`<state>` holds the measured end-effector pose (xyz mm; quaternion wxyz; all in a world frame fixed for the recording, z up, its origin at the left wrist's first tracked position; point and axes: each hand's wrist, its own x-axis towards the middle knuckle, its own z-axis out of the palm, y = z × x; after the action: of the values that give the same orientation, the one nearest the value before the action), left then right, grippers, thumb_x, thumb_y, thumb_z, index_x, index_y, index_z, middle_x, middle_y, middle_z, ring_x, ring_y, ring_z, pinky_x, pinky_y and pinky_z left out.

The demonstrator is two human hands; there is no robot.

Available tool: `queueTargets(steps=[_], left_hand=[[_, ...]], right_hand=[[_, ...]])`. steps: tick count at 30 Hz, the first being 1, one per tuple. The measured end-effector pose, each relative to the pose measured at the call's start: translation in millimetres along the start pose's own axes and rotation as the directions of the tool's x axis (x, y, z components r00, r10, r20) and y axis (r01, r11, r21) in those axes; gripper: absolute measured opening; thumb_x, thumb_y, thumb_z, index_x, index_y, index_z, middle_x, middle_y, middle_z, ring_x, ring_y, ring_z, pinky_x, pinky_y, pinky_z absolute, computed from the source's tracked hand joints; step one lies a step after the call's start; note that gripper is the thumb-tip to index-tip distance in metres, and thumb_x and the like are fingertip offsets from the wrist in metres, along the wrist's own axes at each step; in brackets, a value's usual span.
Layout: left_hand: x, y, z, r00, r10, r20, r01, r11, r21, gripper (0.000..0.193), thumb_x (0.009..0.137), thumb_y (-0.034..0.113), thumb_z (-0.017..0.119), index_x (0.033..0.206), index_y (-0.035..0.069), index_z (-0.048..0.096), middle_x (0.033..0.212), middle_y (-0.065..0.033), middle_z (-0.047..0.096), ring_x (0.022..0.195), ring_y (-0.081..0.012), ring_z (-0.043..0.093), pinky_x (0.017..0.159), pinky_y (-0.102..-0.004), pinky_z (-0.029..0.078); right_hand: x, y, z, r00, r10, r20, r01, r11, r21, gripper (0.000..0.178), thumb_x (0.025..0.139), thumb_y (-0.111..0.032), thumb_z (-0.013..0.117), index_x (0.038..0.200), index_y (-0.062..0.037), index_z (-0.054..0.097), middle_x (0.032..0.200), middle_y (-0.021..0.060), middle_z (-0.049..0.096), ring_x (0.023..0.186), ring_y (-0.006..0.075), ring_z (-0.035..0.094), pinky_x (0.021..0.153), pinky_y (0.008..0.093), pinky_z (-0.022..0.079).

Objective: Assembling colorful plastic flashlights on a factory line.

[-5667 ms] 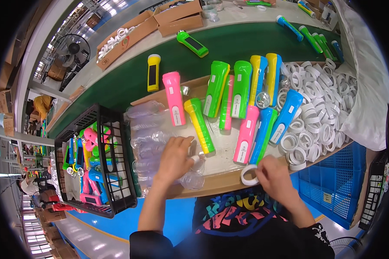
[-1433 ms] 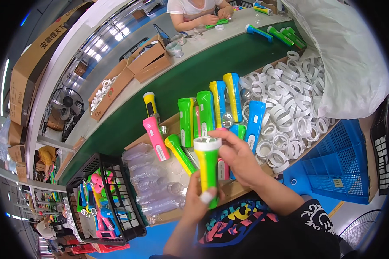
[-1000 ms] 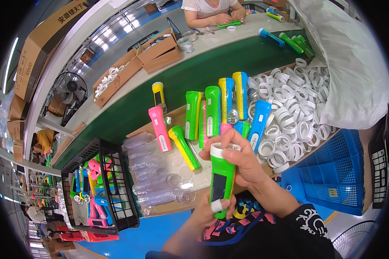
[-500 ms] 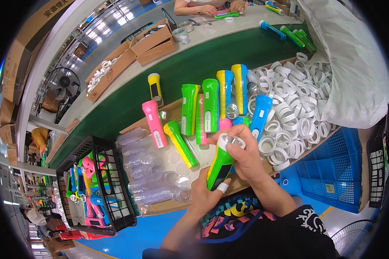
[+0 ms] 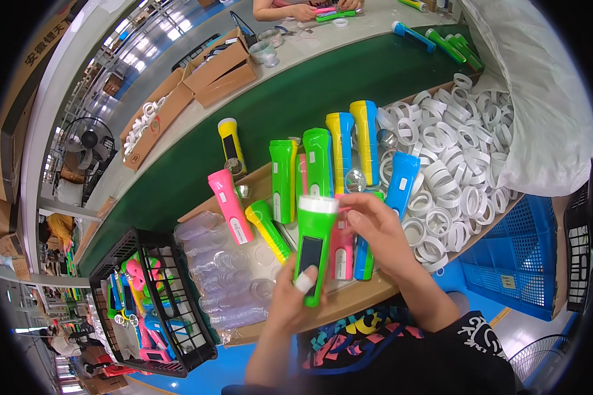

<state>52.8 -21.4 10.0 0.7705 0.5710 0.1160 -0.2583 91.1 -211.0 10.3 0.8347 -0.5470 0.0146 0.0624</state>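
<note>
My left hand (image 5: 290, 296) is closed round the lower body of a green flashlight (image 5: 317, 230); its thumb, with a white wrap, lies below the dark panel. The flashlight stands head up, with a white ring (image 5: 319, 205) round its head. Beside that ring is my right hand (image 5: 379, 230), fingers apart and partly curled, nothing seen in them. Behind the hands lie a pink flashlight (image 5: 230, 205), a yellow-green one (image 5: 268, 230), green ones (image 5: 284, 178), yellow-blue ones (image 5: 364, 141) and a blue one (image 5: 402, 181). Another pink flashlight (image 5: 342, 250) is partly hidden by the held one.
White rings (image 5: 448, 164) are heaped at the right, by a white plastic bag (image 5: 540, 99). Stacked clear lenses (image 5: 227, 276) lie at the left, near a black crate (image 5: 171, 309) of flashlights. A blue crate (image 5: 507, 257) stands right. Across the green belt (image 5: 263, 105), another person's hands (image 5: 303, 12) work.
My right hand has let go of the flashlight's head and moved slightly right. The flashlight has turned more upright, its dark panel now towards me. My view has shifted slightly.
</note>
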Motion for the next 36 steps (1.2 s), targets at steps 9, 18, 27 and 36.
queueTargets(steps=[9, 18, 27, 36], left_hand=[[67, 74, -42, 0.577, 0.779, 0.246, -0.221, -0.141, 0.965, 0.065, 0.062, 0.001, 0.06, 0.125, 0.007, 0.045, 0.099, -0.0187, 0.053, 0.088, -0.0397, 0.052, 0.076, -0.0448, 0.044], [30, 41, 17, 0.796, 0.556, 0.238, -0.521, 0.432, 0.736, 0.055, 0.073, 0.011, 0.07, 0.123, 0.003, 0.046, 0.107, -0.0145, 0.059, 0.095, -0.0229, 0.06, 0.081, -0.0331, 0.047], [-18, -3, 29, 0.962, 0.02, 0.271, -0.104, 0.948, 0.301, 0.05, 0.074, 0.011, 0.07, 0.118, 0.002, 0.049, 0.091, -0.0071, 0.058, 0.073, -0.0138, 0.057, 0.067, -0.0268, 0.047], [-44, -14, 38, 0.828, -0.12, 0.547, 0.257, 0.949, -0.181, 0.057, 0.074, 0.014, 0.067, 0.123, -0.001, 0.042, 0.082, -0.0133, 0.056, 0.063, -0.0193, 0.057, 0.054, -0.029, 0.045]], right_hand=[[-41, -34, -45, 0.887, -0.455, 0.079, 0.102, 0.026, -0.994, 0.02, 0.067, -0.007, 0.071, 0.08, -0.0031, 0.056, 0.095, 0.0151, 0.051, 0.088, 0.0325, 0.05, 0.072, 0.0403, 0.041], [-21, -28, -22, 0.901, -0.423, -0.096, 0.404, 0.899, -0.167, 0.041, 0.077, -0.006, 0.063, 0.116, -0.0029, 0.048, 0.11, 0.0106, 0.055, 0.106, 0.0216, 0.052, 0.091, 0.0353, 0.042], [-5, -13, 18, 0.992, -0.118, 0.034, 0.093, 0.901, 0.423, 0.037, 0.077, -0.026, 0.066, 0.102, -0.0079, 0.046, 0.093, 0.0142, 0.06, 0.091, 0.0271, 0.061, 0.078, 0.0363, 0.05], [-13, 5, 11, 0.865, -0.415, 0.283, -0.009, 0.55, 0.835, 0.024, 0.079, -0.027, 0.064, 0.083, -0.0127, 0.045, 0.093, 0.017, 0.056, 0.095, 0.0341, 0.059, 0.084, 0.041, 0.047]])
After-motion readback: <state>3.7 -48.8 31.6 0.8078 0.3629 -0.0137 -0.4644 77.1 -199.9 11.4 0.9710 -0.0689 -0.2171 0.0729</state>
